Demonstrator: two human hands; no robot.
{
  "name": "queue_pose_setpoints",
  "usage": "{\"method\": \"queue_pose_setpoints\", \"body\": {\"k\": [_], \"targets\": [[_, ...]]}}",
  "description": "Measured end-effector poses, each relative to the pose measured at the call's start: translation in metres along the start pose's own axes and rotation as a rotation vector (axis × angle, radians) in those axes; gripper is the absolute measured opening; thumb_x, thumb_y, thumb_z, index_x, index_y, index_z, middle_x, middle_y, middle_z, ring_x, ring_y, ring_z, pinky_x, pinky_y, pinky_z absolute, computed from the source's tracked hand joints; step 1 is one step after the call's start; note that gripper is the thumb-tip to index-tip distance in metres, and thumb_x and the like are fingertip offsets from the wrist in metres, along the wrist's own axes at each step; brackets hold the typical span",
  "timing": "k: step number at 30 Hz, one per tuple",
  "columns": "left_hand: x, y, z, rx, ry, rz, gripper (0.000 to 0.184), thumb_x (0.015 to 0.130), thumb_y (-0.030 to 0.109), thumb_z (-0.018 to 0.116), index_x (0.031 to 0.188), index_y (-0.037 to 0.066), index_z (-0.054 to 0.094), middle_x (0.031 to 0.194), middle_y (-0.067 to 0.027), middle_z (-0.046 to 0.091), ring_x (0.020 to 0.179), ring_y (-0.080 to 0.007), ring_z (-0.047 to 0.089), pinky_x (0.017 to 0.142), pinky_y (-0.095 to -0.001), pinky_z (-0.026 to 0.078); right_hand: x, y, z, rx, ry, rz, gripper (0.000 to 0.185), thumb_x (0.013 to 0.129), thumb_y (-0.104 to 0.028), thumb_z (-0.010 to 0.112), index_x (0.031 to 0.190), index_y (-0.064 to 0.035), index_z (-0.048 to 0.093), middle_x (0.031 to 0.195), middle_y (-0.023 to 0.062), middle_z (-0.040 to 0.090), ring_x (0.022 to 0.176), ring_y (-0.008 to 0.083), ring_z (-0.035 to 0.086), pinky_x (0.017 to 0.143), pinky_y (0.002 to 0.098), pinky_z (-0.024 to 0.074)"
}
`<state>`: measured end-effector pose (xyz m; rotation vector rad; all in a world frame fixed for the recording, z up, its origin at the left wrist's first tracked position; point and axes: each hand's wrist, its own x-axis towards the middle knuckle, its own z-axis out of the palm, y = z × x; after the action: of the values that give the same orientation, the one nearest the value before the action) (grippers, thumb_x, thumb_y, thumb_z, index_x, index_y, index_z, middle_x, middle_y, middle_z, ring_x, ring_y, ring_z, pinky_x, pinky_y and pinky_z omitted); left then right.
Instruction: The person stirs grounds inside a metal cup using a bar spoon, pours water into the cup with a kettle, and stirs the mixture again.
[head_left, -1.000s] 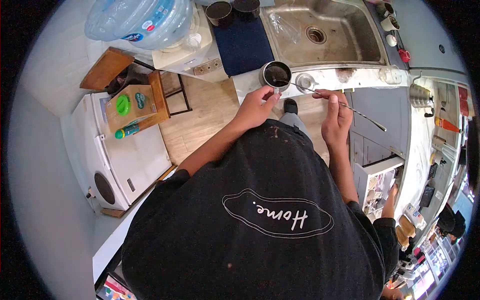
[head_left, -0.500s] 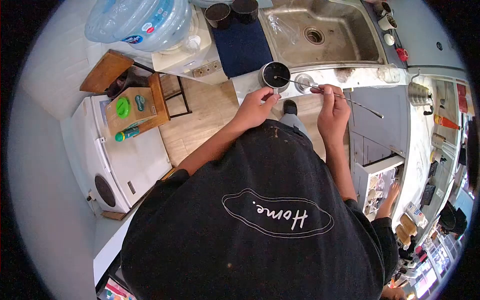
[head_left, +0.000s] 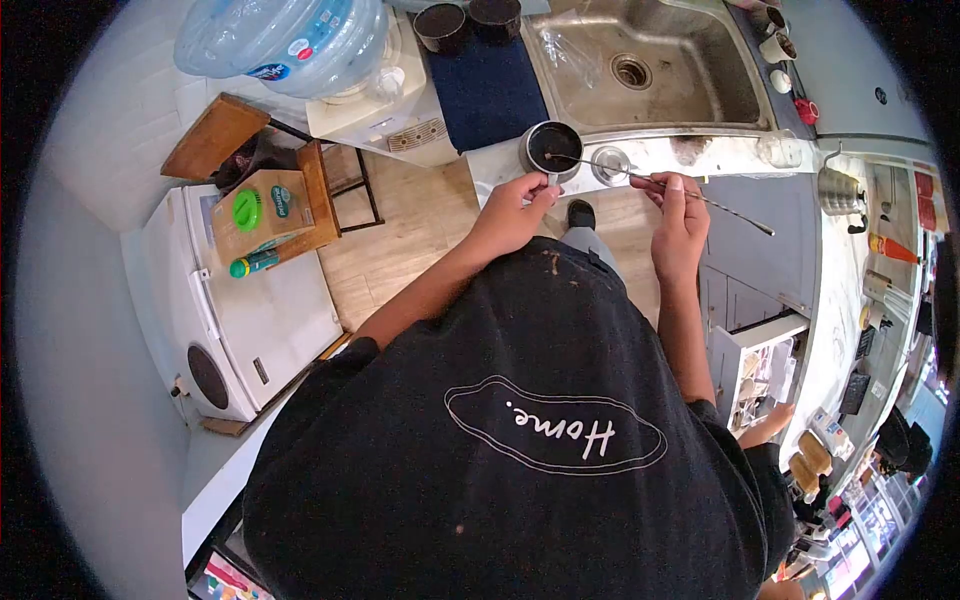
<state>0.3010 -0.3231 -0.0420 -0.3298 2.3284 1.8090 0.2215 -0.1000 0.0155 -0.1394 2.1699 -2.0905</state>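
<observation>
Metal cup (head_left: 528, 160) is at the edge of the tabletop (head_left: 497, 173), held by the left hand (head_left: 512, 215), while the right hand (head_left: 680, 225) pinches a long spoon (head_left: 735, 216) dipping into dark contents (head_left: 553, 144), apparently mid-stir, how much remains unclear

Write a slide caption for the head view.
Near the sink, left hand on a metal cup, right hand holding a long stirrer that reaches into it.
</observation>
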Motion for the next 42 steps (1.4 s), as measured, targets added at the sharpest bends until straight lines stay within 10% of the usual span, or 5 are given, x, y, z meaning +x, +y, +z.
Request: {"method": "queue_pose_setpoints", "body": {"k": [10, 42], "targets": [[0.005, 0.002, -0.004, 0.010, -0.045, -0.011, 0.030, 0.103, 0.028, 0.057, 0.115, 0.002, 0.069, 0.099, -0.0080, 0.072, 0.094, -0.0143, 0.065, 0.086, -0.0317, 0.050, -0.002, 0.000, -0.002, 0.089, 0.063, 0.163, 0.035, 0.109, -0.025, 0.045, 0.103, 0.0032, 0.065, 0.104, 0.0118, 0.071, 0.100, 0.0210, 0.072, 0.092, 0.0344, 0.0513], [0.003, -0.004, -0.003, -0.060, -0.041, -0.032, 0.028, 0.102, 0.024, 0.056, 0.114, 0.002, 0.067, 0.100, -0.0098, 0.073, 0.093, -0.0183, 0.067, 0.086, -0.0328, 0.051, -0.018, -0.015, 0.029, -0.588, -0.038, -0.471, 0.008, 0.096, -0.007, 0.064, 0.100, -0.0066, 0.070, 0.098, 0.0128, 0.072, 0.093, 0.0341, 0.067, 0.084, 0.0414, 0.0526]]}}
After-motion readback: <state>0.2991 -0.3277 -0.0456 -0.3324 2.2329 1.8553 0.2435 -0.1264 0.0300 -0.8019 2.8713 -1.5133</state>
